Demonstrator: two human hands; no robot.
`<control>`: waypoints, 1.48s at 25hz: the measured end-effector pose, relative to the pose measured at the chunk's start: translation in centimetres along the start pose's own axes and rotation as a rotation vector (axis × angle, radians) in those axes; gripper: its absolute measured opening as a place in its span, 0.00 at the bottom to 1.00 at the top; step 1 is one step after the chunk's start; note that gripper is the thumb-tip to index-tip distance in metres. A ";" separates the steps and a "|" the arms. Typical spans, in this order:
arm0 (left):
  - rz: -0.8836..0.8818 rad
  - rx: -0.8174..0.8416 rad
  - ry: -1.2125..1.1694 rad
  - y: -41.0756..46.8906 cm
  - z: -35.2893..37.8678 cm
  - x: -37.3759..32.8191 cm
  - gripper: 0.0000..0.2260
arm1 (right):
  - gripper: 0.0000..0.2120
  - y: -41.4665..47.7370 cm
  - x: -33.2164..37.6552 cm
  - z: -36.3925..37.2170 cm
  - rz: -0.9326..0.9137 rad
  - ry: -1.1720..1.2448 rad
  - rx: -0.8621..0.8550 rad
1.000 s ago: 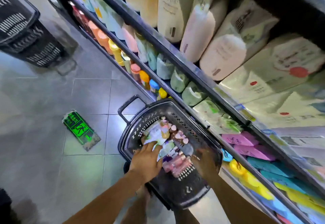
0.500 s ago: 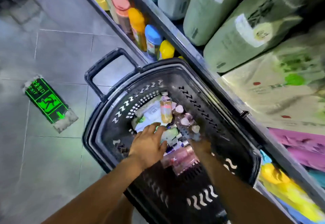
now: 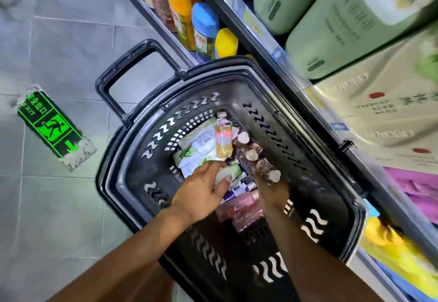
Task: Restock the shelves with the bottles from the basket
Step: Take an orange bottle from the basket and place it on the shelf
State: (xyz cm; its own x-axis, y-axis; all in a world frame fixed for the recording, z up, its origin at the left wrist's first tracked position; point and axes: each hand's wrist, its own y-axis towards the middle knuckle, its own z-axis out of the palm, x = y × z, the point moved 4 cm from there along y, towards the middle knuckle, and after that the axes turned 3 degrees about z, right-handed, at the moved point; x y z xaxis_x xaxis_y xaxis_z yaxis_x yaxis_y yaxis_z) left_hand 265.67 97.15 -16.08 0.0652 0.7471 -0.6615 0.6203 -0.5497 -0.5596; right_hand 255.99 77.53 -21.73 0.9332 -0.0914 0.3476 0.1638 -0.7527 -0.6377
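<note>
both arms stretched down into basket (image 3: pixel 132 171), left hand (image 3: pixel 201 190) fingers curled round pale green bottle (image 3: pixel 231 171), right hand (image 3: pixel 272 191) grip unclear

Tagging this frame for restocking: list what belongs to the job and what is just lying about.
Job: basket; left hand gripping a pale green pack; right hand by the pink-capped bottles; orange bottle; shelf.
Lying about: exit sticker on the floor; big green jugs, already stocked.
</note>
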 end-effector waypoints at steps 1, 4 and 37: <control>-0.017 0.027 -0.040 -0.6 -0.3 -0.6 0.19 | 0.20 -1.2 0.4 -1.4 -0.030 -0.050 0.020; -0.029 0.115 0.010 -2.3 -1.1 -2.3 0.21 | 0.13 -4.5 0.8 -4.3 -0.094 -0.156 0.154; -0.242 -0.230 -0.146 -8.6 -4.8 0.7 0.22 | 0.26 2.9 3.6 8.5 0.076 0.209 0.021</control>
State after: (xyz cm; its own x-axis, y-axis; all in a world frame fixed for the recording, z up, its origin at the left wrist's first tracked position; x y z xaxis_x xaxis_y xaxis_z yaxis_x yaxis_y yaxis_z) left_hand 264.19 104.22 -9.36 -0.2069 0.7747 -0.5975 0.7645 -0.2530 -0.5928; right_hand 262.54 80.52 -28.17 0.8566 -0.2823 0.4318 0.1041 -0.7252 -0.6806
